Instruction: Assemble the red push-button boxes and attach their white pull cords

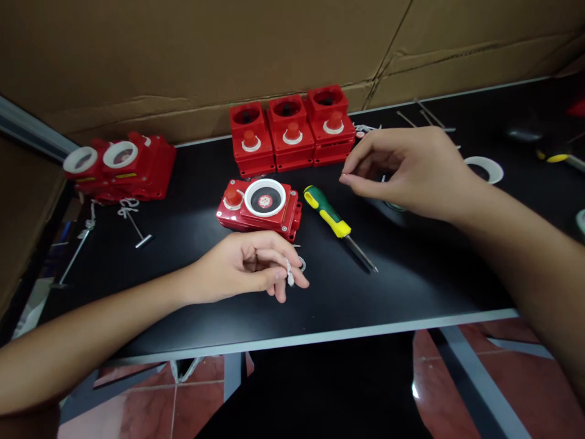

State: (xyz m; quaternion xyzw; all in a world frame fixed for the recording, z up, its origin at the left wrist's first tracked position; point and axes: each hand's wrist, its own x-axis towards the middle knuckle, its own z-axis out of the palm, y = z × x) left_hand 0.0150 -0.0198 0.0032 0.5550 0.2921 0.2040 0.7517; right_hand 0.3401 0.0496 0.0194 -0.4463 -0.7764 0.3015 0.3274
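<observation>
My left hand (256, 265) is closed in a pinch on a short white cord (289, 273) that looks knotted, over the front of the table. Just behind it lies a red box (231, 216) with a red button and a white ring around a dark round window. My right hand (402, 167) is raised over the table, thumb and forefinger pressed together; what is between the tips is too small to make out. Between the two hands a green and yellow screwdriver (336, 219) rests with its tip toward the front right.
Three red boxes (292, 131) stand against the cardboard wall (274, 55). More red boxes (155, 167) sit at left, near small metal T-bars (144, 241) on cords. A white ring (496, 169) lies right, with thin metal rods (429, 114) behind. The table edge (320, 338) runs in front.
</observation>
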